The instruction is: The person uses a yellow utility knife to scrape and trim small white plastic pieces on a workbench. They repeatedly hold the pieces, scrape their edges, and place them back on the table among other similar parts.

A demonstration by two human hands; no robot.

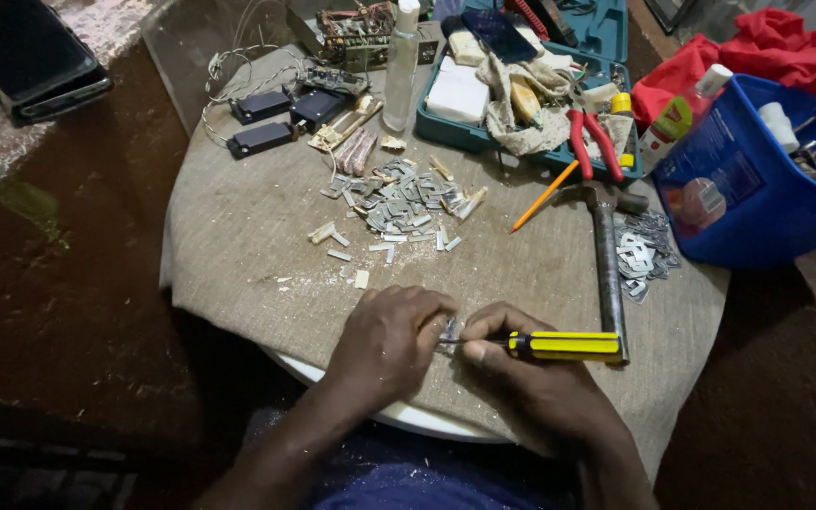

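Observation:
At the near edge of the round cloth-covered table (238,236), my left hand (391,335) is closed around a small stack of thin metal plates (450,332), mostly hidden by the fingers. My right hand (521,373) grips a yellow-and-black-handled screwdriver (564,346), whose tip points left into the stack. The two hands touch each other around the piece.
A pile of loose metal plates (403,200) lies mid-table, another (642,253) by a hammer (606,260). Also in view: an orange pencil (542,197), red pliers (589,138), a teal tray (446,132), a clear bottle (400,66), black boxes with wires (262,140) and a blue bin (757,179).

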